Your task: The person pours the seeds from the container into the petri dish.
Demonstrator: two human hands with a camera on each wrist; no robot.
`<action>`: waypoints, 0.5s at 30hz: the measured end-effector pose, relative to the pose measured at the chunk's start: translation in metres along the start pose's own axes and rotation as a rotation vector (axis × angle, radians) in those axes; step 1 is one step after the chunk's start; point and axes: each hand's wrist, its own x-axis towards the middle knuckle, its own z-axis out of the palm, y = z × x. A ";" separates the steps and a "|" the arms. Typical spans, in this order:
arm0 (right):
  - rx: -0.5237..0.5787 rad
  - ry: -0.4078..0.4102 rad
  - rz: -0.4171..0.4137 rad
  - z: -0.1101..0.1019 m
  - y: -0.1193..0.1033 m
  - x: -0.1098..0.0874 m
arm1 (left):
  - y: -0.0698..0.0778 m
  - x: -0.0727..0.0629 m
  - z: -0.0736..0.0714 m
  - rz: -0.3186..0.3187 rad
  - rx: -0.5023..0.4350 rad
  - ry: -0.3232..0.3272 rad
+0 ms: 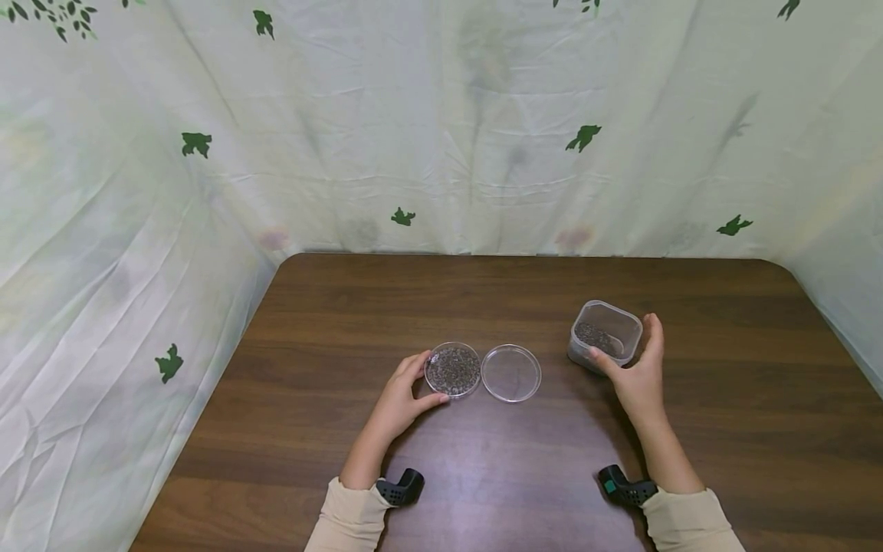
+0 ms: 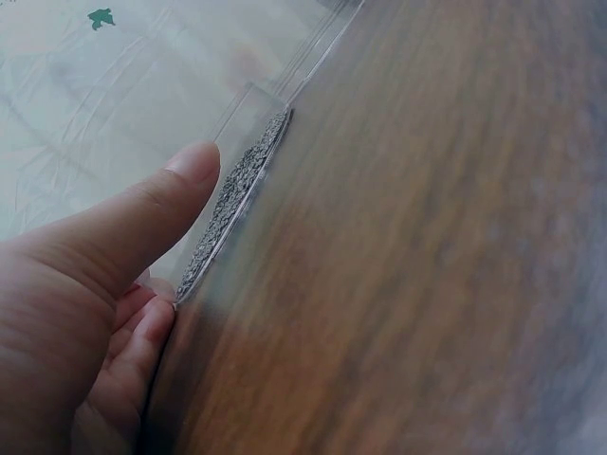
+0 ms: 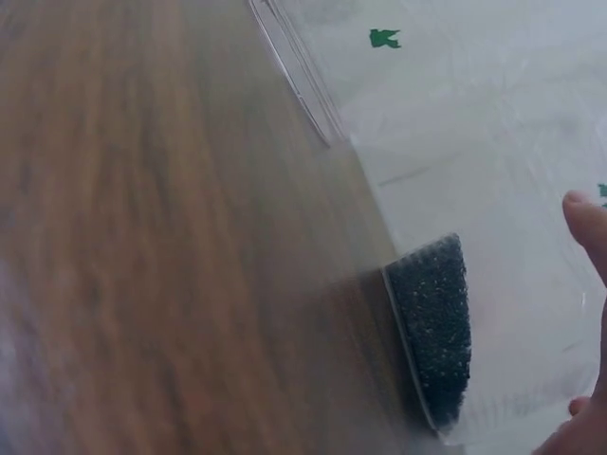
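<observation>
Smooth plastic tub, rough granules, wood-grained table

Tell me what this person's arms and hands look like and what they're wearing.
The left hand and right hand are gloveless. Cream sleeves stop short of the hands; beside each sits a curved black device; the right one shows a green patch. No cables are visible.

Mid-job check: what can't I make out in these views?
Grains in the filled dish: head view, too small to identify.
Right hand: right wrist view, cut off by the right edge.
Empty dish: right wrist view, cut off by the top edge.
Left hand: left wrist view, cut off by left and bottom edges.
</observation>
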 end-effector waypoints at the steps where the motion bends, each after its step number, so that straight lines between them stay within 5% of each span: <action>1: -0.008 0.012 -0.010 0.000 -0.001 0.000 | 0.000 0.000 0.000 0.000 0.001 0.000; 10: 0.021 0.052 -0.122 -0.001 -0.011 -0.002 | 0.001 0.000 -0.001 -0.004 0.005 -0.002; 15: 0.034 0.013 -0.167 0.000 -0.038 -0.010 | 0.001 0.000 -0.001 -0.011 0.003 -0.006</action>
